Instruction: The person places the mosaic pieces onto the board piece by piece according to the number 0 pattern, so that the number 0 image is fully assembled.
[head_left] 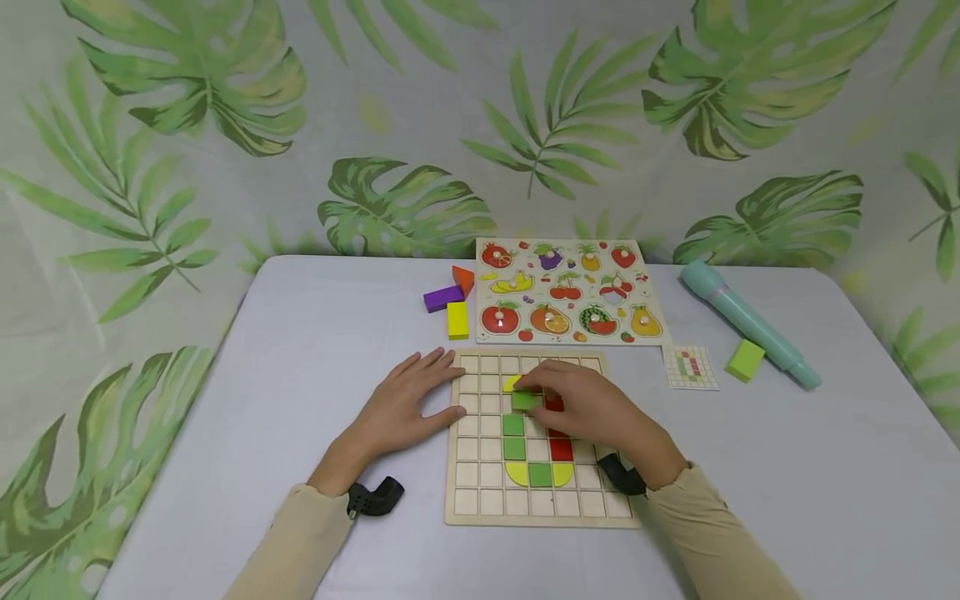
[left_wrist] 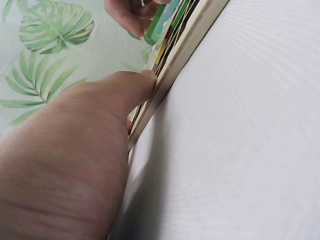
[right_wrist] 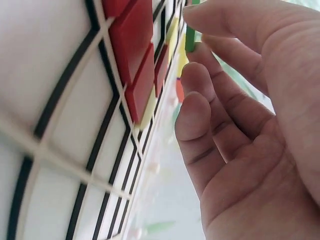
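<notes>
A wooden grid board lies on the table with green, red and yellow tiles set in its squares. My right hand is over the upper middle of the board and pinches a green square tile between thumb and fingers. The right wrist view shows that green tile edge-on, held off the grid, with red tiles beside the hand. My left hand lies spread at the board's left edge, thumb and fingertips touching it. Part of the upper tiles is hidden behind the right hand.
Behind the board lies a fruit peg puzzle. Purple, yellow and orange blocks sit left of it. To the right are a pattern card, a green block and a teal toy microphone.
</notes>
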